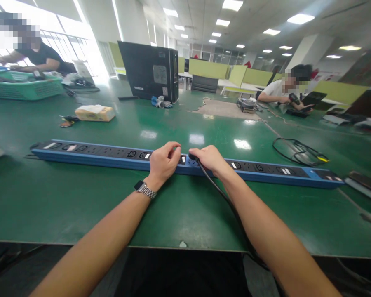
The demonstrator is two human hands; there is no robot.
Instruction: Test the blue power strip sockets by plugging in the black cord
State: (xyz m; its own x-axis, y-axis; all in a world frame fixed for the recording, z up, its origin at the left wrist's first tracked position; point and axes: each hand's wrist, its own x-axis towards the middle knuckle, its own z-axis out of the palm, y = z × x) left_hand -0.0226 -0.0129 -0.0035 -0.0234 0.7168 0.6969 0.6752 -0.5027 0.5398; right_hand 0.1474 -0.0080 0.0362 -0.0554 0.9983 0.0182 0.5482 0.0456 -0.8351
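Flat, power strip (95,154) running left-right, plug (194,157) pointing down.

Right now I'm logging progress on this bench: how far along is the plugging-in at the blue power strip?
Done: none visibly; the blue power strip shows only bare sockets. In hand: the right hand holds a black plug at a middle socket, its cable trailing off the table edge; the left hand steadies the strip. Left: full seating can't be confirmed.

A long blue power strip (111,157) lies flat across the green table, black plug (193,156) (cord trailing) seated mid-strip.
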